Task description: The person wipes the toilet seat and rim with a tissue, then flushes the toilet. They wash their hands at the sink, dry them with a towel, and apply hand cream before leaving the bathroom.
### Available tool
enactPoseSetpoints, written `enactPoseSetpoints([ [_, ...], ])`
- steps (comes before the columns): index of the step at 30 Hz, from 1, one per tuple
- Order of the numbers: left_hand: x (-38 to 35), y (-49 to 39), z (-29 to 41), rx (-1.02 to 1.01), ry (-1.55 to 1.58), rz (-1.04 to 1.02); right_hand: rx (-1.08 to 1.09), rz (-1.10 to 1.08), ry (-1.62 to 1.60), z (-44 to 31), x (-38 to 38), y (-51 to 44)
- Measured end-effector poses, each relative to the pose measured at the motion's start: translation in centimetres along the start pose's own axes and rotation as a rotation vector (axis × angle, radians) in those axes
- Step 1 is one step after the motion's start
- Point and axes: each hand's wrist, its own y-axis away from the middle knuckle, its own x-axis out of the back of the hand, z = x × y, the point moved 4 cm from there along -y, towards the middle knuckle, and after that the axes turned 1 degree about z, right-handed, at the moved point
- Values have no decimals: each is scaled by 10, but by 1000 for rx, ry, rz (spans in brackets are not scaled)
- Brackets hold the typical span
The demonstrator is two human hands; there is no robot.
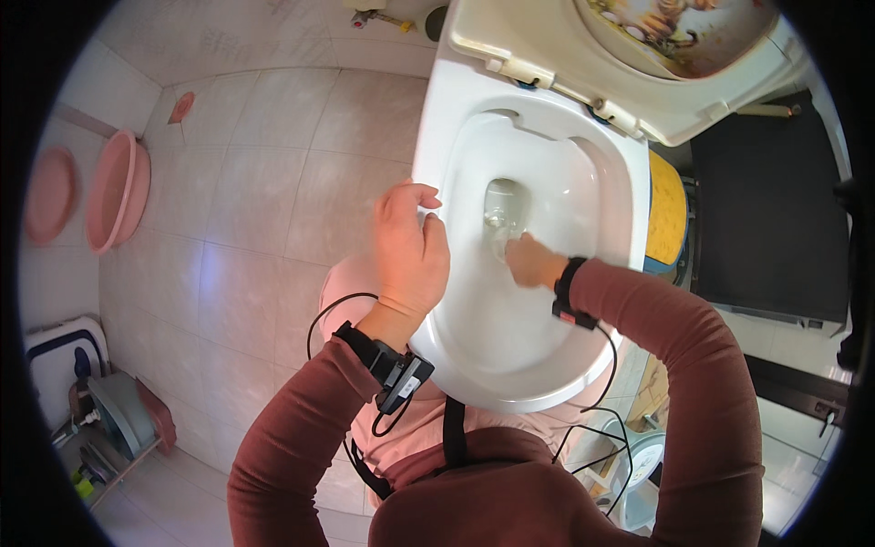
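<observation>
Before me stands a white ceramic toilet bowl with its seat and lid raised. My right hand reaches down inside the bowl with its fingers curled, close to the drain hole, where some water shows. At its fingertips is a small pale object, blurred and partly hidden, whose kind I cannot make out. My left hand is at the bowl's left edge, its fingers bent and its fingertips by the outer rim. Nothing shows between its thumb and fingers.
Pink plastic basins lean against the left wall. A rack with several basins stands at lower left. Right of the toilet are a yellow-and-blue item and a black flat-topped unit. Black cables hang from my wrist devices.
</observation>
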Motion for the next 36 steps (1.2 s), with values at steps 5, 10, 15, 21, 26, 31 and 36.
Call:
enactPoseSetpoints([
  [5,0,-1,2,24,17,-21,67,-90,84,3,-4,-5],
  [10,0,-2,2,16,19,-13,-98,4,575,50,17,-21],
  [15,-2,-3,1,-7,0,-30,-164,240,901,47,11,-46],
  [21,0,-2,1,7,49,-16,65,46,123,32,-14,-44],
  [26,-1,-2,3,13,23,-40,62,224,-460,33,-13,-51],
  [31,-3,-4,5,17,-18,-73,21,-60,-541,52,-5,-90],
  [36,-1,-7,6,1,-75,-79,-16,-140,-146,54,5,-112],
])
